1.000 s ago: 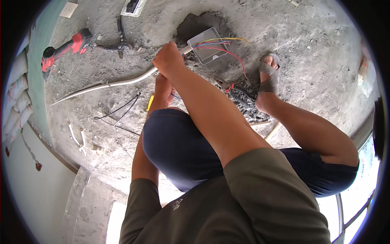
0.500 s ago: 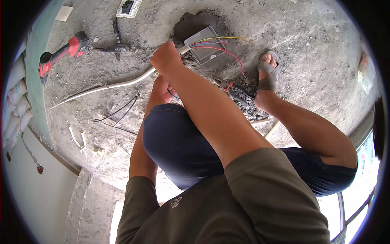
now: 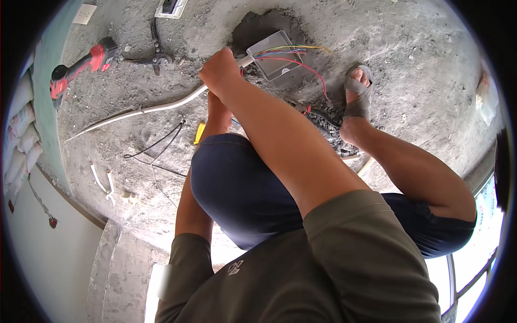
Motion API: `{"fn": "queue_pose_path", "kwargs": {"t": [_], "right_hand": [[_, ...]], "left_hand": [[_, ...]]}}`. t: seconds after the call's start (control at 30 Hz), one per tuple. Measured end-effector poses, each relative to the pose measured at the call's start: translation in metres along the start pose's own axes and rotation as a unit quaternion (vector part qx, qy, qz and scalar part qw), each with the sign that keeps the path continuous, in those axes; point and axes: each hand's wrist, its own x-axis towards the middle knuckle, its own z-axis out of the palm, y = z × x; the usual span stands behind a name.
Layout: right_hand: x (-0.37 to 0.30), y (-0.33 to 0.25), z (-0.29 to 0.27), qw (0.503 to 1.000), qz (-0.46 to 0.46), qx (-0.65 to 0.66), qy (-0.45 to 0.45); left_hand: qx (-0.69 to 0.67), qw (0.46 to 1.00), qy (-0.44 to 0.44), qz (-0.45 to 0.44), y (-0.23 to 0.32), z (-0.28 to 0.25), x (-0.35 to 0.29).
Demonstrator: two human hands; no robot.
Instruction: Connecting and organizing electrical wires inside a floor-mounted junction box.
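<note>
My right hand [image 3: 219, 71] is closed around a long white conduit [image 3: 156, 109], close to the grey junction box [image 3: 273, 69]. Several thin coloured wires, a red wire [image 3: 307, 71] among them, come out of the conduit's end and spread across the box. Below, my left hand [image 3: 217, 115] is near the conduit, its fingers largely hidden by my right forearm. A yellow object [image 3: 200, 133], perhaps a tool handle, sticks out beside that hand. The box lies tilted at the rim of a dark hole [image 3: 253, 31] in the rough concrete.
A red and black power tool [image 3: 86, 67] and dark cutters [image 3: 156, 59] lie to the left. Black cord [image 3: 161, 145] and white pipe pieces [image 3: 102, 183] are on the ground nearer me. Rubble [image 3: 328, 126] lies beside my sandalled foot [image 3: 358, 94]. A white socket plate [image 3: 84, 14] is far left.
My left hand has shifted slightly, and the yellow object now shows beside it. My right hand stays closed on the conduit; the box and wires have moved slightly right and up in view.
</note>
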Motion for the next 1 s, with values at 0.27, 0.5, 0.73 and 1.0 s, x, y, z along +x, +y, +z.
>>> {"fn": "queue_pose_path", "kwargs": {"t": [0.27, 0.5, 0.73, 1.0], "right_hand": [[-0.007, 0.01, -0.001, 1.0, 0.005, 0.02, -0.005], [-0.004, 0.002, -0.002, 0.999, -0.014, 0.036, -0.004], [-0.004, 0.003, -0.001, 1.0, -0.015, 0.027, -0.001], [-0.001, 0.002, -0.002, 0.999, -0.002, 0.03, 0.018]], "left_hand": [[0.263, 0.951, -0.012, 0.161, -0.039, -0.016, 0.037], [0.4, 0.844, 0.102, 0.342, -0.12, -0.029, 0.089], [0.381, 0.899, 0.022, 0.213, -0.071, -0.033, 0.06], [0.38, 0.857, -0.025, 0.348, -0.056, -0.033, 0.055]]}}
